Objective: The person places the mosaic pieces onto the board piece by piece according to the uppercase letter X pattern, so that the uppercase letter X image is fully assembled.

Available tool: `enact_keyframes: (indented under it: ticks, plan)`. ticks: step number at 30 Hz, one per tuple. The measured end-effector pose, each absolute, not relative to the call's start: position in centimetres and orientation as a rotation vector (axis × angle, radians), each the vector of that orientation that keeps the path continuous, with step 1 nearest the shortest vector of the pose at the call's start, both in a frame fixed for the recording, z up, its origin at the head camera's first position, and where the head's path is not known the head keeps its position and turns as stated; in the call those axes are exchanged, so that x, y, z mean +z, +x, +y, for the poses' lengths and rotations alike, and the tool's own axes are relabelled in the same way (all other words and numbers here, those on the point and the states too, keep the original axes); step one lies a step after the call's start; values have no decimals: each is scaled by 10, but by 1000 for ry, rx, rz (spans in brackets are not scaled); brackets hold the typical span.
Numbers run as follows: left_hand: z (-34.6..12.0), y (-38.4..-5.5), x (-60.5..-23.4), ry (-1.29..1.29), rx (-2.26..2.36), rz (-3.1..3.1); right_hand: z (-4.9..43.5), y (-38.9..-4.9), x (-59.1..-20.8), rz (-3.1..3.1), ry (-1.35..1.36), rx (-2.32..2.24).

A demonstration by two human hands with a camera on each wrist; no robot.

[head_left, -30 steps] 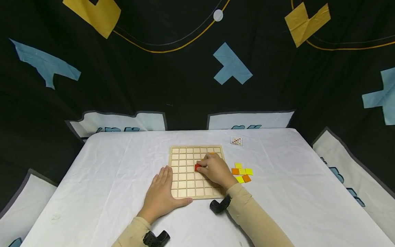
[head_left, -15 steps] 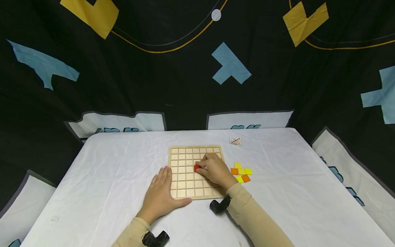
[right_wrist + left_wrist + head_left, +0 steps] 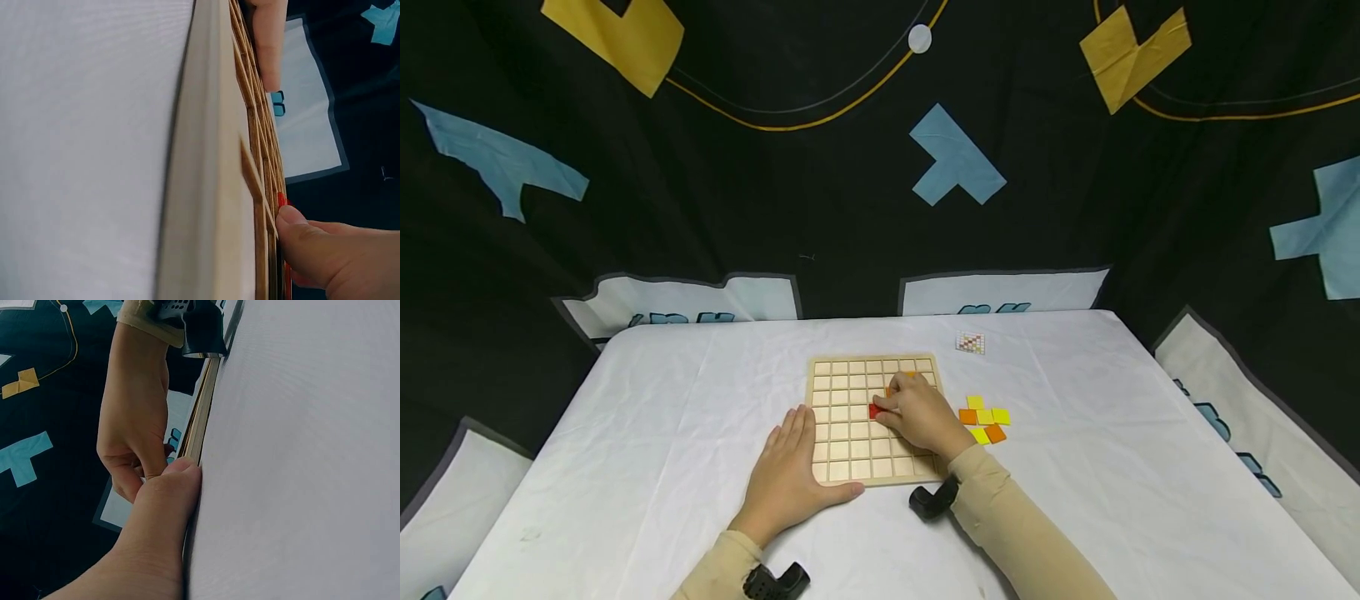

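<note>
A square wooden grid board [image 3: 850, 450] lies on the white-covered table. My right hand [image 3: 921, 415] reaches over it, thumb and fingers pinching a red square tile [image 3: 874, 412] at a cell near the middle. In the right wrist view the thumb touches the red tile's edge [image 3: 281, 199], level with the grid ridges. Parts of orange tiles [image 3: 912, 374] show on the board beyond that hand, which hides some cells. Along the board's left side lies my left hand [image 3: 790, 479], fingers straight, its thumb [image 3: 169, 494] stretched along the near edge.
To the right of the board is a loose group of yellow tiles [image 3: 1001, 416] and orange tiles [image 3: 995, 433]. A small card with a coloured grid pattern [image 3: 970, 342] lies farther back. Black cloth [image 3: 850, 208] hangs behind the table [image 3: 625, 467].
Both hands and the red tile keep nearly the same place on the board. The whole head view shifts slightly left.
</note>
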State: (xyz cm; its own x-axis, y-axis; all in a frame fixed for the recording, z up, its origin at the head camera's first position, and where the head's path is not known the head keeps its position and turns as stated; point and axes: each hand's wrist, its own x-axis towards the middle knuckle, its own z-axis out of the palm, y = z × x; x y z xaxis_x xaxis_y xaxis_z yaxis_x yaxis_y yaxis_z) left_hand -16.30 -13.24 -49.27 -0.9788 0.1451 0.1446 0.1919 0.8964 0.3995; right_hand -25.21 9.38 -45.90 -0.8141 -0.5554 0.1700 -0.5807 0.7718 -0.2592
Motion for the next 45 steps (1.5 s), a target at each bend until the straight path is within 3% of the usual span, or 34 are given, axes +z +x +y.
enact_keyframes:
  ticks: [14, 31, 45]
  plan:
    - [-133, -163, -493, -261, -654, -2949, 108, -248, -456, -2843, 849, 616]
    - [-133, -163, -492, -261, -659, -2947, 196, -251, -451, -3055, 447, 700]
    - [-133, -163, -492, -260, -669, -2947, 218, -250, -459, -3066, 494, 763]
